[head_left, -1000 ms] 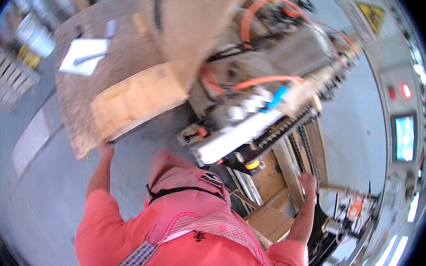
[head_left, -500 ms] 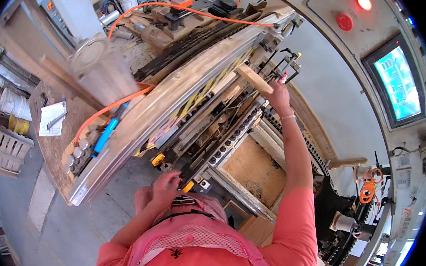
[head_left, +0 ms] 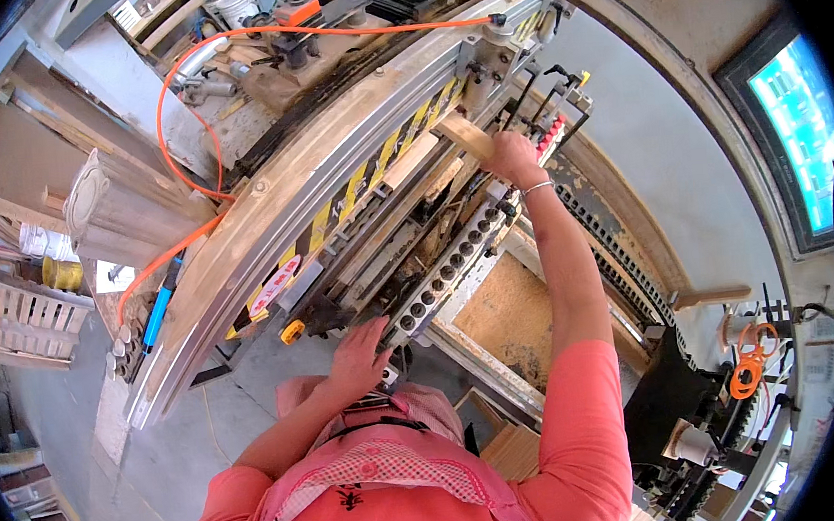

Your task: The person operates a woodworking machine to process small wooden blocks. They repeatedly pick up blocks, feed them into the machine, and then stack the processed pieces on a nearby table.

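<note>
Right hand [head_left: 512, 158] grips the wooden strip [head_left: 465, 140] at its near end, wood jutting leftward; probably light, stiff, best pinched across its edges. Left hand [head_left: 357, 359]'s beside the rail [head_left: 443, 275], grip unclear.

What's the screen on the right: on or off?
On. The screen glows bright blue and white inside its dark frame; the picture's rim cuts off part of it, so its full display can't be told.
</note>
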`<control>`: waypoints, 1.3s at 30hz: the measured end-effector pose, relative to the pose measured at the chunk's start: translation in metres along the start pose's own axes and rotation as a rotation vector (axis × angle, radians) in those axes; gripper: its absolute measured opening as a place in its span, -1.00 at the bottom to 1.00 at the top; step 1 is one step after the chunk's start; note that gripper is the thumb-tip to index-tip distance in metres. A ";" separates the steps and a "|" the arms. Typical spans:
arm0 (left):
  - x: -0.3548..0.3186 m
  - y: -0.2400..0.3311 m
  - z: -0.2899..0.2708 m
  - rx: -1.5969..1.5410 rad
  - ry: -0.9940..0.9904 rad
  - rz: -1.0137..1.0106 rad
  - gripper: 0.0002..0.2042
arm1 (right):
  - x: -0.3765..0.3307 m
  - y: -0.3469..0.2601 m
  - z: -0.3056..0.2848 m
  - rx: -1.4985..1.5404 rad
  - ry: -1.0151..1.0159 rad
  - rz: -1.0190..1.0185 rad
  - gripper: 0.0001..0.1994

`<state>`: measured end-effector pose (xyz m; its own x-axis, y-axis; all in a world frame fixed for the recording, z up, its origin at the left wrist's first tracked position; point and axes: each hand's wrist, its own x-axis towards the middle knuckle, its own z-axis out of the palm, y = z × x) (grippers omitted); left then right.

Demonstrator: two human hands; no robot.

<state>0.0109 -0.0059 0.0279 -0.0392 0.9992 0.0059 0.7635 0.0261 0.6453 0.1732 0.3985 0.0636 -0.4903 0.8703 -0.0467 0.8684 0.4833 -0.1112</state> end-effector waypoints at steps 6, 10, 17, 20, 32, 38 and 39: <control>-0.008 -0.009 -0.006 -0.038 -0.030 -0.069 -0.50 | -0.002 -0.004 0.005 0.030 -0.009 -0.008 -0.63; -0.009 -0.014 -0.001 -0.078 0.026 -0.058 -0.53 | -0.001 -0.005 0.014 0.015 0.021 -0.010 -0.66; -0.009 -0.015 0.000 -0.103 0.031 -0.105 -0.55 | 0.000 -0.004 0.014 0.048 0.053 -0.007 -0.66; -0.008 -0.016 -0.001 -0.138 0.009 -0.113 -0.55 | 0.001 -0.008 0.012 0.060 0.023 0.046 -0.67; -0.008 -0.014 0.001 -0.140 0.022 -0.129 -0.59 | -0.001 -0.015 0.010 0.087 0.051 0.098 -0.63; -0.007 -0.013 -0.002 -0.147 0.010 -0.140 -0.58 | 0.000 -0.018 0.008 0.089 0.037 0.131 -0.63; -0.007 -0.011 -0.002 -0.138 0.024 -0.125 -0.59 | 0.000 -0.020 0.006 0.091 0.033 0.140 -0.63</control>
<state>0.0014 -0.0128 0.0217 -0.1450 0.9874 -0.0640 0.6562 0.1444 0.7407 0.1560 0.3880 0.0598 -0.3610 0.9318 -0.0361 0.9170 0.3477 -0.1953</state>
